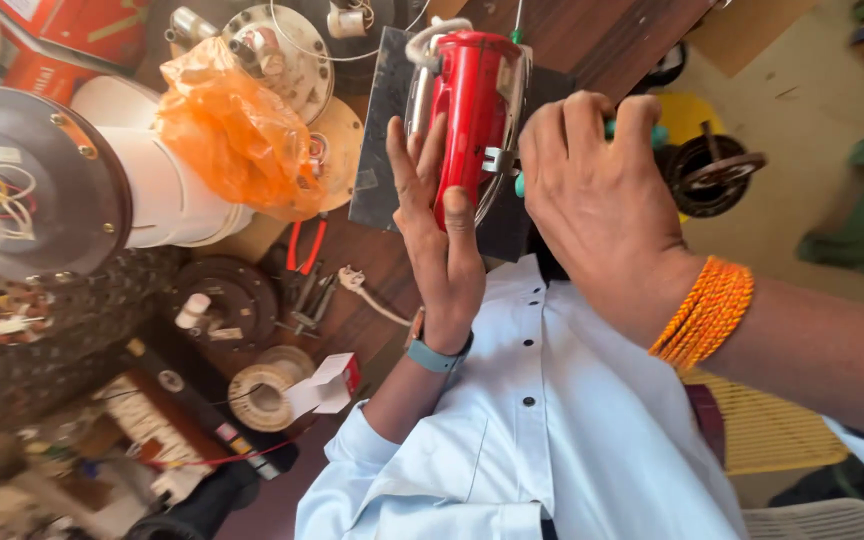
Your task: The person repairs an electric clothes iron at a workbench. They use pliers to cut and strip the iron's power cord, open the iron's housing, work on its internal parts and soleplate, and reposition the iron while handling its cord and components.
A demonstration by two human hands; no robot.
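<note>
Two hands working: left hand (439,235), right hand (597,195). One red appliance (472,110) being held. One orange plastic bag (232,130) lying on surface. One pair red-handled pliers (304,245) resting. One wire spool (262,392) sitting.

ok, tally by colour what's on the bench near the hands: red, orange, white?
Red: 3 - red appliance held by the left hand, with the right hand on it; pliers; box
Orange: 1 - plastic bag
White: 2 - cylinder, plug
Total: 6

Glossy red plastic appliance (472,110), crinkly orange plastic bag (232,130).
</note>
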